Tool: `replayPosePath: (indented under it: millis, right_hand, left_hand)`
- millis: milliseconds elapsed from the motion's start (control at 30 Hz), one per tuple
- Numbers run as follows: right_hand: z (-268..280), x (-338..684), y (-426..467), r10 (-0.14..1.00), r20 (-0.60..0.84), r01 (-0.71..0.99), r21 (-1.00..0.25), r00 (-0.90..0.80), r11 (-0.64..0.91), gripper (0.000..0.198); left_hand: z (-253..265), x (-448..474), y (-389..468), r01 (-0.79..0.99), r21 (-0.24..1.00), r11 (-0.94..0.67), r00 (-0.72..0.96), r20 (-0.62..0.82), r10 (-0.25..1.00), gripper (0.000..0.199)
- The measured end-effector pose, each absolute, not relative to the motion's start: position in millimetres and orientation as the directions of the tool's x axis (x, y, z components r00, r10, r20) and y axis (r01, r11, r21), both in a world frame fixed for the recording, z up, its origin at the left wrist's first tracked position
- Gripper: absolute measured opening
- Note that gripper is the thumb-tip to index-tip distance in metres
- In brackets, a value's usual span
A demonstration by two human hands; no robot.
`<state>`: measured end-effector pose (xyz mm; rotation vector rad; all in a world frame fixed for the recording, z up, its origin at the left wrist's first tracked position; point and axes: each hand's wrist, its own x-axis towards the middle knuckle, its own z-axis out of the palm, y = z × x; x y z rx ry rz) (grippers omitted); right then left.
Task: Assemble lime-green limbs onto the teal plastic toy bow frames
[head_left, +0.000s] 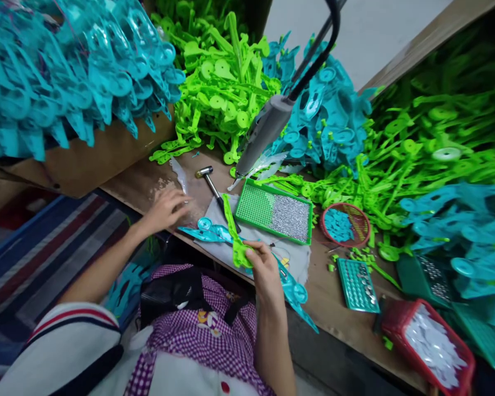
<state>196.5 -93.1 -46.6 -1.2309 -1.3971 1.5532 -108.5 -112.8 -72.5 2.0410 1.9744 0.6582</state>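
My right hand (264, 269) pinches a bright green plastic part (233, 234), long and narrow with a wider end, at the table's front edge. Below it, blue plastic parts (215, 231) lie across a pale cloth (301, 261), partly covered by the green part and my hand. My left hand (165, 209) is over the table to the left, its fingers stretched out and apart. Just beyond those fingers lies a translucent plastic piece (179, 174). A small hammer (210, 184) rests between my hands, its handle end beside the green part.
A green perforated tray (253, 206) holds small metal pins. To the right are a red basket (369, 228) of blue pieces, a teal tray (358, 286) and a red bin (396, 324) of white pieces. A grey tool (268, 129) hangs overhead. Green parts (218, 104) and blue parts (334, 110) pile behind.
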Motion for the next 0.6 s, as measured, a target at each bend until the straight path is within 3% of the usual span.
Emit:
replayPosePath:
  millis: [100,267,433,600]
  right_hand:
    - [-42,169,-71,0.890,-0.208,0.136,-0.977,-0.406,-0.166,0.033]
    - [-33,132,-48,0.858,-0.156,0.366,-0.930,-0.490,0.040,0.025]
    - [-44,110,-41,0.800,-0.124,0.572,-0.763,-0.587,0.302,0.017]
    - [-52,101,-37,0.778,-0.181,0.715,-0.557,-0.601,0.423,0.016]
  left_hand:
    - [-80,-90,-151,0.862,0.506,-0.025,0.008,0.036,0.999,0.037]
    - [-98,-75,-175,0.810,0.587,-0.018,-0.037,0.082,0.996,0.026]
    - [-103,-79,-175,0.787,0.612,0.074,-0.169,0.099,0.981,0.014]
    - [-93,-83,-173,0.765,0.623,0.165,-0.299,0.117,0.947,0.017]
